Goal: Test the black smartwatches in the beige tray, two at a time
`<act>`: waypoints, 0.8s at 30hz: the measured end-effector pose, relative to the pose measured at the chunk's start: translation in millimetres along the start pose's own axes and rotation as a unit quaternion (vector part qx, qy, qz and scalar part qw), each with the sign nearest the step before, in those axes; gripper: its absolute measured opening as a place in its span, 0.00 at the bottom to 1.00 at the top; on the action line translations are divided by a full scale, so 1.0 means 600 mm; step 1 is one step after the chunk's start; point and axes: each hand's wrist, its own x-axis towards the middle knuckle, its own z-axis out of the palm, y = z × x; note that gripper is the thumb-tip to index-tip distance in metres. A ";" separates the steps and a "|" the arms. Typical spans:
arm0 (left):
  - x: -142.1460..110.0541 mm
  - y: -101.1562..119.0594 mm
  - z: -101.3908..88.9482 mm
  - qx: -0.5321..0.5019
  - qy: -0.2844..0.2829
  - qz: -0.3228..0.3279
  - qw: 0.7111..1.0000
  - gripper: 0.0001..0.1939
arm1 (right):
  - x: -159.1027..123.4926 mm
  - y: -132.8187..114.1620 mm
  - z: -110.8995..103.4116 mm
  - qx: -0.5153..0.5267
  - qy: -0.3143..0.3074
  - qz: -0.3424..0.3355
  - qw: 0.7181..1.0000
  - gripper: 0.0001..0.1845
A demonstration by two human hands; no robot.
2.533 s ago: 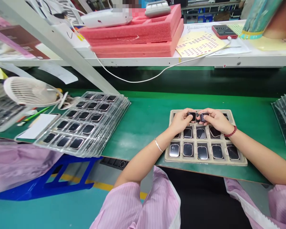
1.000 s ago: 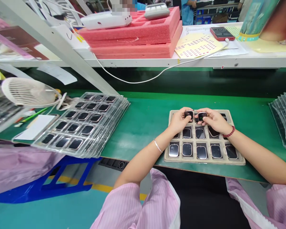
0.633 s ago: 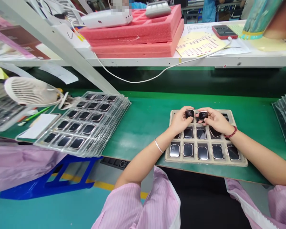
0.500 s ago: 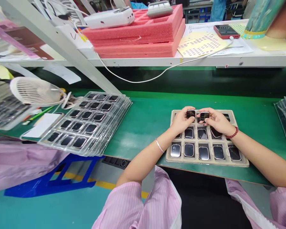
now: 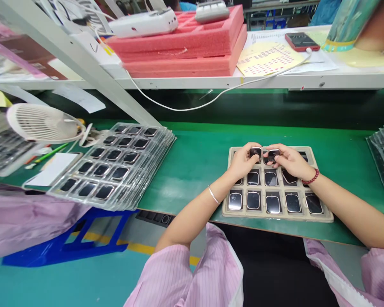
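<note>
Fingertips of the left hand (image 5: pixel 242 162) and right hand (image 5: pixel 289 163) pinch a square smartwatch body (image 5: pixel 255 152) and a second smartwatch body (image 5: pixel 274 155) over the top row of a beige pulp tray (image 5: pixel 275 218); both lower rows are filled, while the top-row pockets are mostly hidden.

Bright, even light, white glare on the smartwatch screens (image 5: pixel 234 201), blurred, warped left edge
</note>
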 end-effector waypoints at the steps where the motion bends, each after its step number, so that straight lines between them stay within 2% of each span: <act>1: 0.000 -0.002 -0.001 0.007 -0.001 0.011 1.000 0.19 | 0.001 0.000 0.000 -0.003 0.002 -0.010 1.000 0.22; 5: 0.000 -0.012 -0.002 0.021 -0.007 0.036 0.999 0.26 | 0.003 0.003 0.000 -0.005 0.015 -0.032 0.999 0.25; 12: 0.002 -0.023 -0.002 0.013 -0.018 0.049 0.999 0.30 | 0.002 0.004 -0.001 -0.022 0.024 -0.040 0.999 0.28; 16: 0.002 -0.021 -0.001 0.022 -0.016 0.048 0.998 0.28 | 0.002 0.004 0.000 -0.015 0.022 -0.036 0.999 0.27; 24: -0.002 -0.010 0.002 0.014 -0.011 0.040 0.999 0.18 | 0.001 0.002 -0.001 -0.024 0.028 -0.009 0.999 0.18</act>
